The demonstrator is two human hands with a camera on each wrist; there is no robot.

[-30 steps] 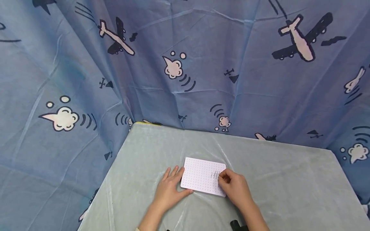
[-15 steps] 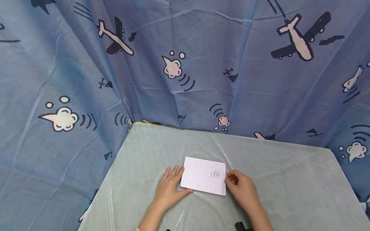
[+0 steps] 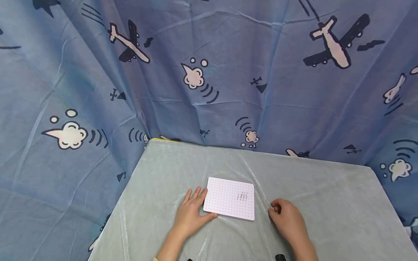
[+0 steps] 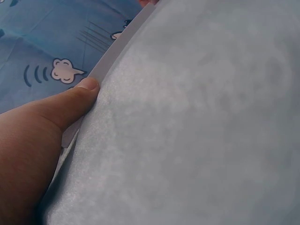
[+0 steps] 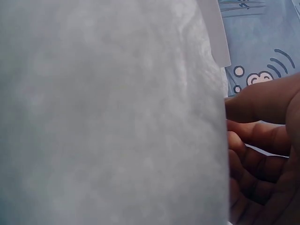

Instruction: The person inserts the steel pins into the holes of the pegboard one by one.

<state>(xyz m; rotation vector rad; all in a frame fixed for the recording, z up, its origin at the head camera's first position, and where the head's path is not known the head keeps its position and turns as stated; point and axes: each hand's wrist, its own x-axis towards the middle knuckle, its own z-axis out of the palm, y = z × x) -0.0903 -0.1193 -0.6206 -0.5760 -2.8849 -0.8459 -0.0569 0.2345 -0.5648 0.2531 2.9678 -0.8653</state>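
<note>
A white pad (image 3: 228, 199) with rounded corners and a grid of small dots lies on the table. Several thin grey slanted strokes mark its right part. My left hand (image 3: 192, 214) rests at its lower left corner, fingers spread, with the index finger along the left edge. In the left wrist view the thumb (image 4: 77, 101) presses the pad's side edge (image 4: 119, 44). Apart from the pad, to its right, is my right hand (image 3: 289, 219), its fingers loosely curled. Nothing shows between thumb and fingers in the right wrist view, where the thumb (image 5: 262, 101) hides behind cloth at its tip.
A pale grey-green cloth (image 3: 326, 195) with creases covers the table. Blue curtains (image 3: 209, 119) printed with planes and clouds hang along its back and left sides. A small black piece (image 3: 280, 257) shows beside my right wrist.
My right hand has moved off the pad's right edge, away to the right and slightly toward me. My left hand and the pad have stayed in place.
</note>
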